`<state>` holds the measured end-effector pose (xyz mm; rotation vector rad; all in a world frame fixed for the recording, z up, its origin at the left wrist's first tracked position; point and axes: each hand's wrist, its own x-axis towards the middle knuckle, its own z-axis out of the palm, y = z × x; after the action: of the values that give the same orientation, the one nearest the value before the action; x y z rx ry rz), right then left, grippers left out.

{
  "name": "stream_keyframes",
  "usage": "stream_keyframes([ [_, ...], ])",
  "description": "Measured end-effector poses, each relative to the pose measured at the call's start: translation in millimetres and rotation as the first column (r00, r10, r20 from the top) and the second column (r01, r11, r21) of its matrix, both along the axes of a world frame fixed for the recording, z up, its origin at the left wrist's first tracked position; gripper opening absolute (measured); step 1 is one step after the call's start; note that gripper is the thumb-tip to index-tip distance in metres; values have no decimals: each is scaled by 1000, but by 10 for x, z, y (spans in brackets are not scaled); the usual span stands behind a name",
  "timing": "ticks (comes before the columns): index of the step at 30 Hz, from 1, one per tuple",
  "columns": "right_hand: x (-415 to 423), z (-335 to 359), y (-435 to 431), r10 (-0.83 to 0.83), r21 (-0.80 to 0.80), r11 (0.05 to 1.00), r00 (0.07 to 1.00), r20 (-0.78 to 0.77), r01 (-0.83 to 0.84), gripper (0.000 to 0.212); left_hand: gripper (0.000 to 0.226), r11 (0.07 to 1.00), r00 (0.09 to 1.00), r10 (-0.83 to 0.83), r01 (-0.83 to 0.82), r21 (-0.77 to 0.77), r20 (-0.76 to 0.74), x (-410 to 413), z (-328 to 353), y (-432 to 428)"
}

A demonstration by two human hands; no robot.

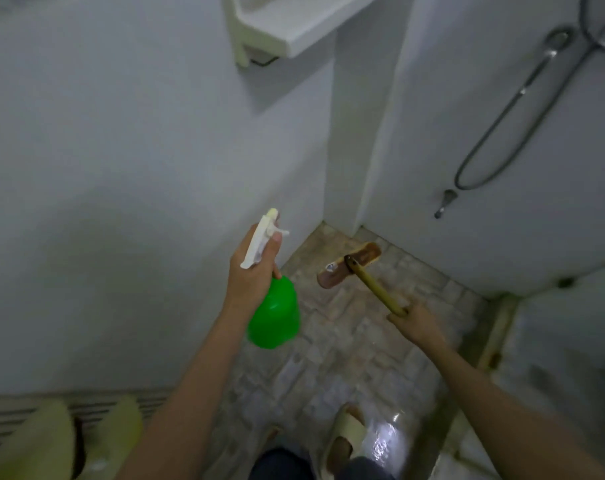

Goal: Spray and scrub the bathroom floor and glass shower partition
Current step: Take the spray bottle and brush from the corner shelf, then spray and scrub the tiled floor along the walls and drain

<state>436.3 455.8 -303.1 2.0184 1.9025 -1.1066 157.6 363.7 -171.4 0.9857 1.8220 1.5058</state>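
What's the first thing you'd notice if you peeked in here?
The bright green spray bottle jumps out first, gripped by the left hand in the middle of the view. Beside it, the right hand holds a yellow-handled scrub brush, its head down by the tiled floor near the corner. A shower hose loops at the far right.

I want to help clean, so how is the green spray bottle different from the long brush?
The spray bottle is bright green with a white trigger top; the scrub brush is yellowish with a brown head. The bottle is short and round; the brush is long and thin. The left hand holds the bottle up; the right hand points the brush down at the floor. Both are gripped, one per hand.
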Motion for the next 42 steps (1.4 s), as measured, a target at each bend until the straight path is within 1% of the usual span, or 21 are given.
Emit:
stream_keyframes([
  [5, 493, -228, 259, -213, 17, 977, 977, -24, 214, 40, 23, 966, 971, -234, 226, -122, -53, 475, -592, 573],
  [7, 618, -401, 342, -300, 18, 953, 952, -57, 301, 39, 22, 935, 941, -330, 314, -165, -77, 611, -899, 790],
  [10, 775, -851, 442, -418, 32, 907, 906, -72, 421, 33, 26, 883, 897, -439, 418, -213, -60, 816, -1490, 1092],
  [12, 867, -1296, 525, -485, 38, 871, 871, -82, 489, 26, 33, 857, 879, -475, 454, -243, -36, 959, -2005, 1305],
  [13, 905, -1533, 578, -511, 42, 856, 855, -93, 516, 23, 31, 850, 876, -481, 457, -262, -31, 1017, -2284, 1397],
  [16, 1032, -2352, 718, -593, 36, 797, 793, -140, 602, 21, 8, 816, 843, -538, 516, -262, -15, 1183, -3141, 1632],
  [17, 1077, -2649, 754, -619, 33, 774, 767, -166, 632, 23, 10, 795, 820, -572, 549, -259, -19, 1234, -3452, 1699],
  [20, 1223, -3463, 851, -686, 31, 708, 698, -208, 705, 27, 31, 732, 749, -660, 623, -275, -60, 1373, -4331, 1866],
  [22, 1339, -4042, 932, -713, 43, 674, 664, -224, 738, 28, 36, 687, 692, -713, 657, -310, -114, 1462, -4921, 1968],
  [26, 1517, -5066, 1094, -752, 60, 619, 613, -243, 783, 27, 28, 606, 609, -785, 714, -350, -116, 1581, -5898, 2133],
  [29, 1619, -5671, 1207, -767, 47, 586, 572, -289, 809, 24, 21, 561, 530, -825, 721, -407, -197, 1613, -6507, 2202],
  [30, 1651, -5835, 1232, -770, 47, 576, 560, -305, 816, 24, 18, 555, 518, -829, 714, -427, -211, 1626, -6671, 2210],
  [31, 1687, -5975, 1250, -770, 51, 569, 553, -319, 821, 24, 21, 551, 514, -831, 708, -442, -213, 1639, -6828, 2212],
  [33, 1737, -6209, 1247, -766, 67, 561, 548, -336, 825, 24, 44, 556, 519, -827, 695, -456, -219, 1669, -7090, 2179],
  [34, 1750, -6290, 1235, -768, 70, 554, 542, -341, 829, 24, 51, 557, 524, -825, 691, -461, -211, 1677, -7182, 2151],
  [36, 1761, -6417, 1178, -777, 74, 540, 530, -338, 838, 24, 52, 557, 533, -824, 694, -456, -195, 1695, -7344, 2055],
  [38, 1768, -6469, 1132, -787, 81, 527, 522, -329, 846, 24, 57, 572, 566, -809, 692, -440, -161, 1717, -7448, 1981],
  [40, 1796, -6505, 1058, -793, 74, 515, 507, -336, 854, 25, 64, 586, 597, -792, 686, -431, -127, 1743, -7513, 1888],
  [42, 1839, -6508, 992, -794, 69, 514, 505, -339, 855, 27, 65, 595, 614, -781, 678, -432, -111, 1748, -7508, 1819],
])
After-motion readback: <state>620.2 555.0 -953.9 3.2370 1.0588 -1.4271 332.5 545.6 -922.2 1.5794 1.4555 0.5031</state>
